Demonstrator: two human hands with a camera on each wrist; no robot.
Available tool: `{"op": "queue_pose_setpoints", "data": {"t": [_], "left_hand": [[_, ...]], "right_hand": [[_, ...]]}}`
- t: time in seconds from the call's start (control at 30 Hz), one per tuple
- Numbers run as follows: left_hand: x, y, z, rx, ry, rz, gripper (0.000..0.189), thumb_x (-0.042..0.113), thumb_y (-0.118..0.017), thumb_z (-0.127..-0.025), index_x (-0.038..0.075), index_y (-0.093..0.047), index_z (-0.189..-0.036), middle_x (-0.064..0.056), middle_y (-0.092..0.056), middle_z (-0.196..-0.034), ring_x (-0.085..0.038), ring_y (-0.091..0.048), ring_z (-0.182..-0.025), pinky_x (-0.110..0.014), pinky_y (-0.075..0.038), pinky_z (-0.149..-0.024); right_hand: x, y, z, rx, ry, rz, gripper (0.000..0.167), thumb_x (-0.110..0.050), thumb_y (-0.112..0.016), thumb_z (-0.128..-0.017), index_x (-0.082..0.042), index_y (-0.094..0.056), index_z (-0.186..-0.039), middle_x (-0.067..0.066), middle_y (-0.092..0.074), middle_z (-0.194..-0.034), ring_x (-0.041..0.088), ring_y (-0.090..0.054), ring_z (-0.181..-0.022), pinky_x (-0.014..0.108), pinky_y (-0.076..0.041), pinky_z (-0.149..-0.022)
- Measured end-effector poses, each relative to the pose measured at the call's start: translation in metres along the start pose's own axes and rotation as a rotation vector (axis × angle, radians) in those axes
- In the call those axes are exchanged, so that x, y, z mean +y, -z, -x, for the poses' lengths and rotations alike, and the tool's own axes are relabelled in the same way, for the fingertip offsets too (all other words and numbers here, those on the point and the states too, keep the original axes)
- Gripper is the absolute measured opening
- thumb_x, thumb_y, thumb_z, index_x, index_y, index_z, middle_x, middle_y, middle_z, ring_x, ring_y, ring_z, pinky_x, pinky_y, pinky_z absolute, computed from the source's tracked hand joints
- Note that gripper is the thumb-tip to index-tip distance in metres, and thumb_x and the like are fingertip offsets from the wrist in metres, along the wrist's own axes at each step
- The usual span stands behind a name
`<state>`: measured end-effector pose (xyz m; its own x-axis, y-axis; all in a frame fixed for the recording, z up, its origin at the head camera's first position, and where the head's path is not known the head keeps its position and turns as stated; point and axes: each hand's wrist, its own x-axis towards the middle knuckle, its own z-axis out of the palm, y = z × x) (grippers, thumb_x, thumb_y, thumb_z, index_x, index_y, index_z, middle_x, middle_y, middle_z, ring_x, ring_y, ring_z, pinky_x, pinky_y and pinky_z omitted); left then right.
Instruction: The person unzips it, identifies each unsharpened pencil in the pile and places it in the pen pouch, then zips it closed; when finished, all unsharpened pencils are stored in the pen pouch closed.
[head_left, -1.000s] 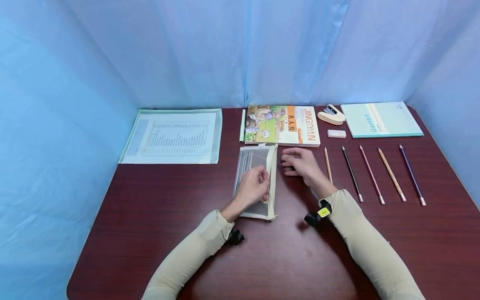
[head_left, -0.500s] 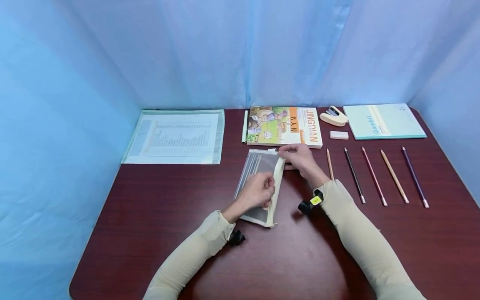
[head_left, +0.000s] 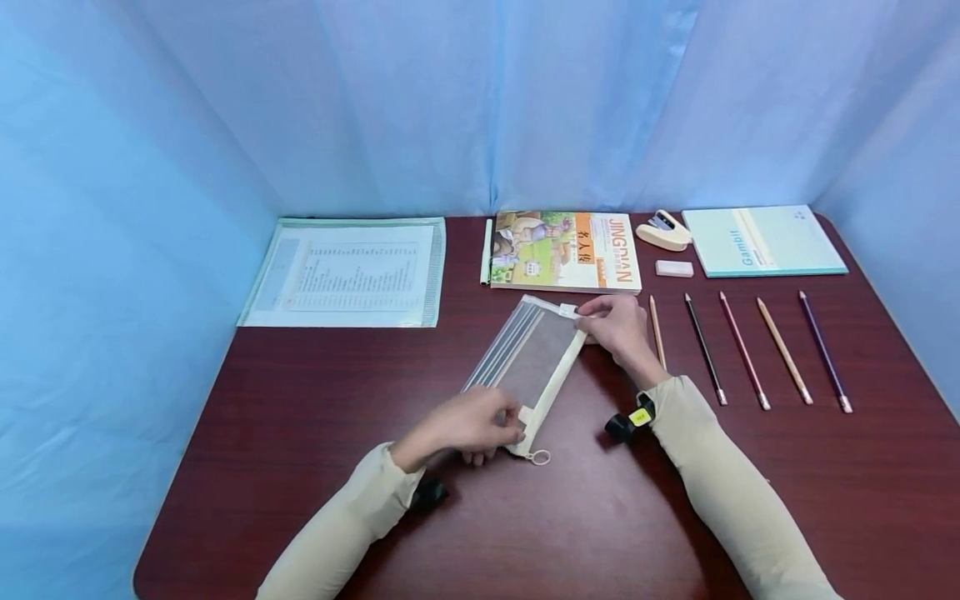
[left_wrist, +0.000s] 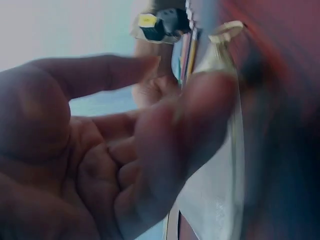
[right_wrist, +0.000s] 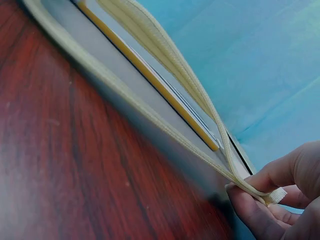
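A translucent zip pouch (head_left: pixel 542 346) with a cream zipper edge lies slanted on the table. Its far corner, beside a white tab, is pinched between thumb and fingers of my right hand (head_left: pixel 617 323). In the right wrist view the zipper (right_wrist: pixel 165 131) gapes apart, and a thin yellow stick (right_wrist: pixel 150 77) shows inside. My left hand (head_left: pixel 471 419) is over the pouch's near end, close to the pull ring (head_left: pixel 540 457). Blurred in the left wrist view, it has its thumb apart from half-bent fingers, with nothing seen between them.
Several pencils (head_left: pixel 783 350) lie in a row on the right. Behind them are a notebook (head_left: pixel 795 242), a stapler (head_left: pixel 663 232) and an eraser (head_left: pixel 674 268). A book (head_left: pixel 555 254) and a pale pen (head_left: pixel 486 252) lie behind the pouch; a document folder (head_left: pixel 345 275) is at left.
My right hand has come to the pouch's far corner and taken hold of it. The pouch has swung clockwise, its far end to the right. My left hand has moved down toward its near end.
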<state>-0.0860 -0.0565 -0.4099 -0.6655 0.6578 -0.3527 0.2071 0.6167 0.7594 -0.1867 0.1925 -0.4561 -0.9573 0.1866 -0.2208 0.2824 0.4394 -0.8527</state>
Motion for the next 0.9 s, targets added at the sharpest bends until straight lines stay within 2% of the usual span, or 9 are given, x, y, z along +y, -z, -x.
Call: {"op": "queue_pose_setpoints", "data": {"t": [0.1, 0.2, 0.27, 0.37, 0.53, 0.7, 0.8, 0.9], "left_hand": [[-0.002, -0.002, 0.014, -0.075, 0.02, 0.069, 0.009, 0.015, -0.067, -0.093, 0.007, -0.063, -0.094, -0.019, -0.07, -0.067, -0.027, -0.066, -0.047, -0.039, -0.058, -0.042], [-0.007, -0.004, 0.021, -0.102, 0.022, 0.159, 0.026, 0.014, -0.068, -0.092, 0.003, -0.063, -0.115, -0.021, -0.074, -0.078, -0.034, -0.07, -0.059, -0.037, -0.06, -0.048], [-0.012, -0.003, 0.023, -0.108, 0.021, 0.227, 0.037, 0.013, -0.068, -0.092, 0.0, -0.06, -0.125, -0.021, -0.076, -0.087, -0.032, -0.072, -0.067, -0.033, -0.062, -0.054], [-0.019, 0.0, 0.025, -0.099, 0.034, 0.334, 0.044, 0.012, -0.067, -0.092, -0.004, -0.057, -0.132, -0.025, -0.075, -0.094, -0.026, -0.072, -0.076, -0.033, -0.064, -0.063], [-0.032, 0.009, 0.028, -0.033, 0.09, 0.5, 0.044, 0.011, -0.063, -0.094, -0.009, -0.056, -0.133, -0.032, -0.072, -0.099, -0.02, -0.073, -0.08, -0.037, -0.066, -0.075], [-0.046, 0.019, 0.027, 0.061, 0.119, 0.647, 0.042, 0.006, -0.059, -0.094, -0.013, -0.055, -0.131, -0.032, -0.072, -0.099, -0.017, -0.073, -0.078, -0.038, -0.065, -0.079], [-0.054, 0.024, 0.022, 0.133, 0.131, 0.702, 0.04, 0.003, -0.059, -0.094, -0.013, -0.055, -0.13, -0.022, -0.074, -0.091, -0.016, -0.073, -0.075, -0.036, -0.066, -0.078], [-0.063, 0.028, 0.015, 0.205, 0.129, 0.768, 0.041, 0.0, -0.06, -0.092, -0.014, -0.054, -0.13, -0.006, -0.074, -0.082, -0.014, -0.072, -0.072, -0.034, -0.065, -0.076]], "right_hand": [[0.002, 0.003, 0.002, 0.009, -0.006, -0.014, 0.023, -0.004, -0.071, -0.081, 0.006, -0.072, -0.101, -0.008, -0.065, -0.062, 0.0, -0.063, -0.049, 0.025, -0.062, -0.055], [0.004, 0.006, 0.005, 0.001, -0.018, -0.046, 0.024, -0.003, -0.069, -0.082, 0.008, -0.07, -0.104, -0.009, -0.063, -0.062, -0.001, -0.063, -0.05, 0.024, -0.062, -0.055], [0.005, 0.008, 0.007, -0.009, -0.025, -0.056, 0.023, -0.003, -0.068, -0.084, 0.008, -0.069, -0.104, -0.008, -0.063, -0.063, -0.001, -0.063, -0.05, 0.023, -0.062, -0.056], [0.008, 0.012, 0.011, -0.013, -0.023, -0.044, 0.022, -0.004, -0.067, -0.085, 0.008, -0.068, -0.103, -0.006, -0.064, -0.064, 0.001, -0.064, -0.05, 0.024, -0.062, -0.056], [0.014, 0.019, 0.02, 0.002, 0.014, 0.031, 0.018, -0.004, -0.065, -0.082, 0.006, -0.067, -0.098, -0.005, -0.065, -0.064, 0.002, -0.064, -0.048, 0.025, -0.062, -0.053], [0.018, 0.026, 0.028, -0.009, 0.073, 0.142, 0.013, -0.006, -0.064, -0.082, 0.003, -0.065, -0.091, -0.001, -0.067, -0.065, 0.003, -0.064, -0.047, 0.024, -0.06, -0.049], [0.021, 0.03, 0.032, -0.025, 0.111, 0.213, 0.009, -0.008, -0.063, -0.081, -0.001, -0.063, -0.087, 0.0, -0.068, -0.061, 0.004, -0.063, -0.046, 0.022, -0.056, -0.047], [0.022, 0.032, 0.035, -0.02, 0.163, 0.3, 0.006, -0.011, -0.064, -0.081, -0.005, -0.062, -0.081, -0.002, -0.067, -0.055, 0.003, -0.063, -0.045, 0.02, -0.051, -0.048]]}}
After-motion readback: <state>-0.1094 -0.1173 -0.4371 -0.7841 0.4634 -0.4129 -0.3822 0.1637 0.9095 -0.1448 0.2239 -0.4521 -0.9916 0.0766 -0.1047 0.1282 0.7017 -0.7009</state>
